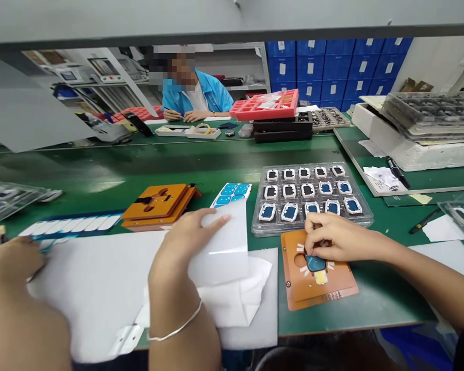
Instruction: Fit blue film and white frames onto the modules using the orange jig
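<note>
My left hand (178, 242), with a thin bracelet at the wrist, pinches a translucent white sheet (224, 252) between thumb and fingers. Below the sheet lie a folded white cloth (237, 301) and a pale pad (268, 309). My right hand (327, 237) reaches in from the right, its fingers pinched at the upper edge of a small dark blue plate (316, 263). That plate rests on an orange fixture (301, 291) with a yellow patch (320, 277) below it. Just behind is a clear tray (261, 226) of white-framed parts.
A co-worker's blurred hand (13, 257) is at far left beside a strip of white labels (81, 224). Another orange fixture (158, 201) and blue stickers (232, 195) lie behind my left hand. Across the bench sits a person in blue (212, 93). Stacked trays (433, 113) stand at right.
</note>
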`<state>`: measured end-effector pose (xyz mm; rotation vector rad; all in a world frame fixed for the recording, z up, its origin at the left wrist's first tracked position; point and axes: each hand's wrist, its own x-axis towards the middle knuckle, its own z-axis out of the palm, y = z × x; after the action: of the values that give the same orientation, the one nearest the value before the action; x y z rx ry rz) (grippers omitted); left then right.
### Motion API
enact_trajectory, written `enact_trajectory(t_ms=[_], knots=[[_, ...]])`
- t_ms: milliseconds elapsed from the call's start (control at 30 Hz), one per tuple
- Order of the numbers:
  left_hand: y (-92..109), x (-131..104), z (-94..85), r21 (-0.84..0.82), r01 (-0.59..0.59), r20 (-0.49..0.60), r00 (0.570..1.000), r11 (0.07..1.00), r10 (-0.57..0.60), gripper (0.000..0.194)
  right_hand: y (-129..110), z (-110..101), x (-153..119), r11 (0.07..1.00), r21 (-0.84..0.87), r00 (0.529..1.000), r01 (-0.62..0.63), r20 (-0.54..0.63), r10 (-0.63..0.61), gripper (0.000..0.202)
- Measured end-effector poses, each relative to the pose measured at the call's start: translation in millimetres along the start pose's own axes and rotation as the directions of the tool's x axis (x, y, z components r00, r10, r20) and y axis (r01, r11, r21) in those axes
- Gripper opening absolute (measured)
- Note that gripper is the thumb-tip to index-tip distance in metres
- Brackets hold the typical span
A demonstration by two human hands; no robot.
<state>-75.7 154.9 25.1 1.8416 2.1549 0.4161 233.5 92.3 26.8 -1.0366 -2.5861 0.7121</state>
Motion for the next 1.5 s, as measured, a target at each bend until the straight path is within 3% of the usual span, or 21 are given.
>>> enact_trajectory(t_ms=[100, 167, 200, 233, 267, 300, 333, 367, 400, 500, 667, 733, 800, 867, 967, 1100, 1367, 1500], knots=[[7.2, -5.0, 8.4, 0.174, 0.035, 0.033, 0.999, 0.984, -0.041, 0.059, 1.7, -0.8, 0.1, 1.000, -0.008, 1.000, 0.017, 0.008, -0.017, 0.017], [19.8, -17.5, 8.2, 0.123, -0.179, 0.029, 0.984, 0.976, 0.177, 0.051, 3.0, -0.9, 0.5, 1.000, -0.016, 1.000, 0.027, 0.006, -0.027, 0.017], [28.0, -26.0, 7.1, 0.040, -0.353, 0.077, 0.934, 0.935, 0.349, 0.046, 3.9, -0.8, 1.0, 0.999, -0.016, 1.000, 0.030, 0.004, -0.030, 0.017], [36.8, -35.4, 6.3, -0.100, -0.538, 0.164, 0.821, 0.837, 0.547, 0.042, 5.0, -0.6, 1.5, 0.999, -0.011, 0.999, 0.032, 0.004, -0.032, 0.017], [45.7, -44.9, 6.1, -0.282, -0.672, 0.271, 0.629, 0.685, 0.728, 0.038, 6.3, -0.3, 2.2, 0.999, -0.002, 0.999, 0.034, 0.004, -0.034, 0.017], [54.0, -54.0, 7.0, -0.448, -0.723, 0.326, 0.415, 0.526, 0.849, 0.033, 7.8, 0.1, 2.9, 0.999, 0.010, 0.999, 0.040, 0.004, -0.040, 0.017], [61.3, -61.8, 9.1, -0.547, -0.727, 0.341, 0.260, 0.416, 0.903, 0.028, 9.3, 0.6, 3.6, 0.998, 0.025, 0.999, 0.050, 0.000, -0.050, 0.016], [67.3, -68.0, 12.3, -0.580, -0.733, 0.336, 0.182, 0.356, 0.924, 0.023, 10.8, 1.0, 4.2, 0.997, 0.040, 0.998, 0.064, -0.005, -0.064, 0.016], [71.7, -72.3, 16.3, -0.574, -0.749, 0.329, 0.159, 0.331, 0.931, 0.020, 12.2, 1.4, 4.6, 0.995, 0.055, 0.997, 0.081, -0.012, -0.081, 0.014], [77.2, -75.4, 28.8, -0.474, -0.812, 0.311, 0.209, 0.342, 0.927, 0.015, 16.6, 1.6, 5.5, 0.989, 0.095, 0.993, 0.117, -0.036, -0.114, 0.011], [75.4, -69.4, 37.9, -0.391, -0.870, 0.244, 0.217, 0.300, 0.945, 0.021, 33.8, -2.9, 8.8, 0.947, 0.317, 0.998, 0.060, -0.017, -0.058, 0.011], [75.0, -67.7, 40.0, -0.352, -0.896, 0.188, 0.214, 0.269, 0.959, 0.029, 46.0, -5.1, 11.1, 0.968, 0.249, 0.991, -0.023, -0.125, 0.056, 0.013], [75.3, -66.3, 43.5, -0.336, -0.916, 0.117, 0.192, 0.221, 0.974, 0.036, 58.9, -6.7, 13.8, 0.987, 0.108, 0.949, -0.120, -0.281, 0.146, 0.015], [76.2, -65.1, 47.8, -0.341, -0.924, 0.054, 0.163, 0.172, 0.985, 0.037, 70.1, -7.3, 16.9, 0.982, 0.008, 0.914, -0.188, -0.366, 0.178, 0.018], [77.5, -63.7, 53.1, -0.349, -0.926, 0.019, 0.147, 0.144, 0.989, 0.034, 80.0, -6.9, 21.7, 0.968, -0.057, 0.910, -0.244, -0.359, 0.209, 0.025], [77.8, -62.8, 54.5, -0.341, -0.925, 0.019, 0.173, 0.169, 0.985, 0.033, 82.8, -7.4, 26.8, 0.960, -0.057, 0.910, -0.275, -0.338, 0.241, 0.025], [77.3, -62.2, 54.6, -0.354, -0.917, 0.040, 0.180, 0.183, 0.983, 0.037, 84.6, -16.3, 25.5, 0.952, 0.198, 0.825, -0.233, -0.478, 0.301, 0.030], [77.8, -62.9, 55.5, -0.343, -0.924, 0.014, 0.175, 0.169, 0.984, 0.035, 57.7, -23.7, 14.3, 0.886, 0.455, 0.862, -0.084, -0.413, 0.294, 0.037]])
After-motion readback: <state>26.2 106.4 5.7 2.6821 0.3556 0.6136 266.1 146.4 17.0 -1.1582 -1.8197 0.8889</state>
